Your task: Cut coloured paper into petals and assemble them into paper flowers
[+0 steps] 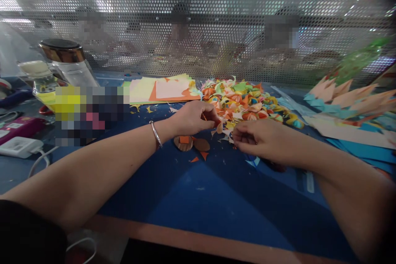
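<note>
Left hand [193,117]: centre of frame, fingers curled shut, pinching a small orange paper piece [217,126].
Right hand [262,140]: just right of it, fingertips closed on the same paper work; exact grip hidden.
Pile of folded paper pieces [247,103]: right behind both hands.
Doing it well: likely keep pinches tight, crease edges aligned.
Blue mat [216,189]: under the forearms.

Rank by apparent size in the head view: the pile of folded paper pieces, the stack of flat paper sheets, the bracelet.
1. Pile of folded paper pieces
2. Stack of flat paper sheets, nearly alike, so unsure
3. Bracelet, clearly smallest
</note>
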A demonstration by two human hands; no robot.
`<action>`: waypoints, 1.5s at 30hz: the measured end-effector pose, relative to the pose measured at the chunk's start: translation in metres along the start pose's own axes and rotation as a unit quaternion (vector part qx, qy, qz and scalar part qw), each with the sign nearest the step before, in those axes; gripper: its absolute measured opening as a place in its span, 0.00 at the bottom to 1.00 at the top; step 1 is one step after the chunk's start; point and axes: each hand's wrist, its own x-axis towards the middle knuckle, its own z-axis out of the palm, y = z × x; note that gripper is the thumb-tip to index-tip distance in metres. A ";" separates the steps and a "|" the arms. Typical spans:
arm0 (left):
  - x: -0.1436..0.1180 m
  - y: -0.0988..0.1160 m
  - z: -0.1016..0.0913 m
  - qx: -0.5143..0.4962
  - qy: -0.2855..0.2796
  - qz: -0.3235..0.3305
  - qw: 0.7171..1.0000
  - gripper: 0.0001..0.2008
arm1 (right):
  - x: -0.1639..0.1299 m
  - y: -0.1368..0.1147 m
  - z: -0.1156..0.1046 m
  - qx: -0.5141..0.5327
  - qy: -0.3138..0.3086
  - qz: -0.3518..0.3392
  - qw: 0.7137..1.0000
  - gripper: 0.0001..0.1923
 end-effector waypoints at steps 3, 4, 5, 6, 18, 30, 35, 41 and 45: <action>0.000 0.000 0.000 0.005 0.001 0.002 1.000 0.05 | -0.002 0.000 -0.003 0.025 0.005 0.010 1.000 0.09; 0.000 0.000 -0.001 0.007 0.002 0.003 1.000 0.05 | -0.002 0.001 -0.003 0.027 0.003 0.014 1.000 0.09; 0.000 0.000 -0.001 0.007 0.002 0.005 1.000 0.05 | -0.003 0.001 -0.003 0.027 0.001 0.018 0.999 0.10; 0.000 0.001 -0.001 0.007 0.004 0.008 1.000 0.04 | -0.003 0.001 -0.003 0.027 -0.005 0.023 0.999 0.10; 0.000 0.000 0.000 -0.002 0.003 0.005 1.000 0.03 | -0.002 0.003 -0.004 -0.027 -0.008 0.021 0.999 0.02; 0.000 0.002 -0.001 0.000 0.007 0.006 1.000 0.05 | 0.002 0.005 0.003 -0.085 -0.013 -0.042 0.995 0.12; -0.001 0.003 0.000 -0.007 0.000 -0.001 1.000 0.04 | 0.002 0.003 0.003 -0.088 -0.007 -0.046 0.995 0.09; -0.001 0.003 0.000 -0.002 0.000 -0.006 1.000 0.04 | 0.004 0.008 0.005 -0.088 -0.015 -0.037 0.995 0.07; 0.000 0.002 0.000 0.001 0.005 -0.008 1.000 0.04 | 0.005 0.009 0.008 -0.092 -0.017 -0.028 0.995 0.06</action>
